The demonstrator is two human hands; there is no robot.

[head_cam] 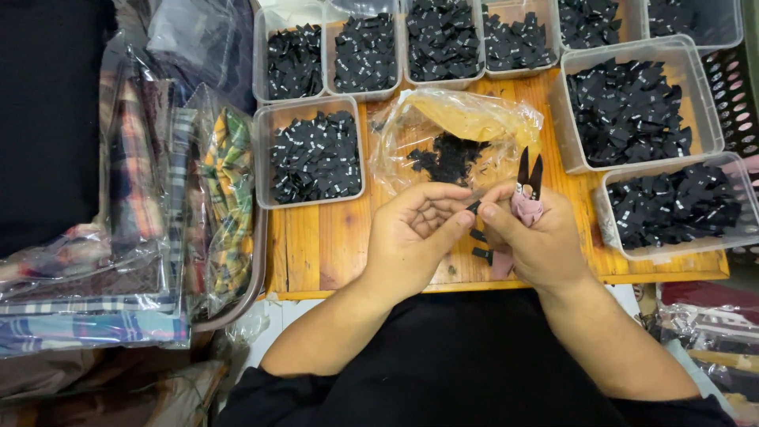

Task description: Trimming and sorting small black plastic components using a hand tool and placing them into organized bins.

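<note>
My left hand [415, 237] and my right hand [538, 241] meet over the near edge of a wooden table [316, 245]. Between the thumbs and fingertips of both hands is a small black label [473, 207]. My right hand also holds pink-handled thread snips [527, 190], their black blades pointing up and away. Two loose black labels [480, 245] lie on the wood under my hands. Just beyond my fingers an open clear plastic bag [455, 130] holds a small heap of black labels.
Several clear plastic tubs of black labels ring the table: one at left [265, 158], a row along the back [447, 79], two at right [696, 79]. Bagged plaid cloth [150, 205] is stacked at the left. More bagged goods [711, 332] lie at lower right.
</note>
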